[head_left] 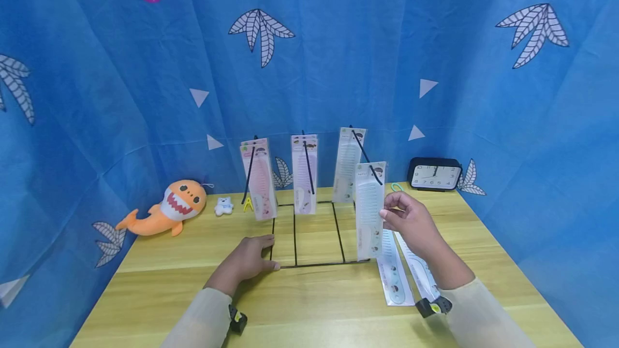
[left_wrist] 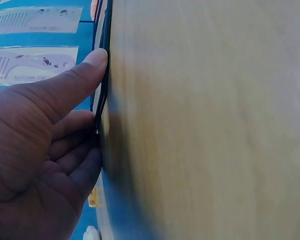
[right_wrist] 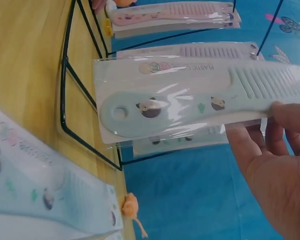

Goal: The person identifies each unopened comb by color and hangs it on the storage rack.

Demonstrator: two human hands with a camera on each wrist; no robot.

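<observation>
My right hand (head_left: 413, 224) pinches the edge of a packaged mint-green comb (head_left: 369, 214) between thumb and fingers. The tip of the right black hook shows in front of this pack's top. Farther back on that hook hangs another green comb pack (head_left: 345, 168). At the front left corner of the black wire display rack (head_left: 314, 265), my left hand (head_left: 246, 259) touches the frame, thumb along the front wire, fingers at the side. Pink comb packs (head_left: 261, 181) hang on the left hook, purple comb packs (head_left: 304, 176) on the middle one.
Two more green comb packs (head_left: 395, 275) lie on the table under my right forearm. A black alarm clock (head_left: 434, 174) stands at the back right. An orange shark plush (head_left: 169, 208), a small white bear figure (head_left: 223, 206) and a yellow clip (head_left: 248, 204) are left of the rack.
</observation>
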